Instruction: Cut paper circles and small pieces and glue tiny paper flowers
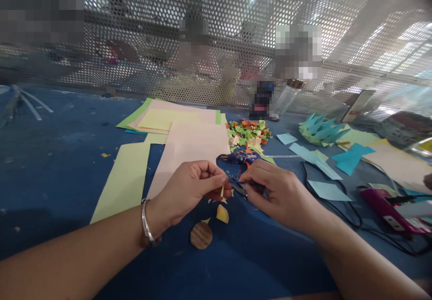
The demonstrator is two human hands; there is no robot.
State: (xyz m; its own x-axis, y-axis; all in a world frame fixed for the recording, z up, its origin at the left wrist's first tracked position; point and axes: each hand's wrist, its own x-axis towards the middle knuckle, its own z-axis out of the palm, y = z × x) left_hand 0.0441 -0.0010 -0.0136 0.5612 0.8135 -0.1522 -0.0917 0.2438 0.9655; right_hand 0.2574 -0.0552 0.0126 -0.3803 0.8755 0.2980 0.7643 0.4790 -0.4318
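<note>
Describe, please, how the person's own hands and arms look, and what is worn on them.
The left hand and right hand wear no gloves, and no sleeves show. A shiny silver bangle circles the left wrist; none shows on the right.

Thin strip (pixel 222 191) pale yellow; curled piece (pixel 222 214) yellow. Disc (pixel 201 236) brown, faintly striped. Long sheet (pixel 195 142) pale pink. Scrap pile (pixel 249 133) green, orange, cream. Spiky paper piece (pixel 319 130) turquoise. Bench (pixel 270 264) deep blue. Panel (pixel 158 73) grey, dotted with holes.
</note>
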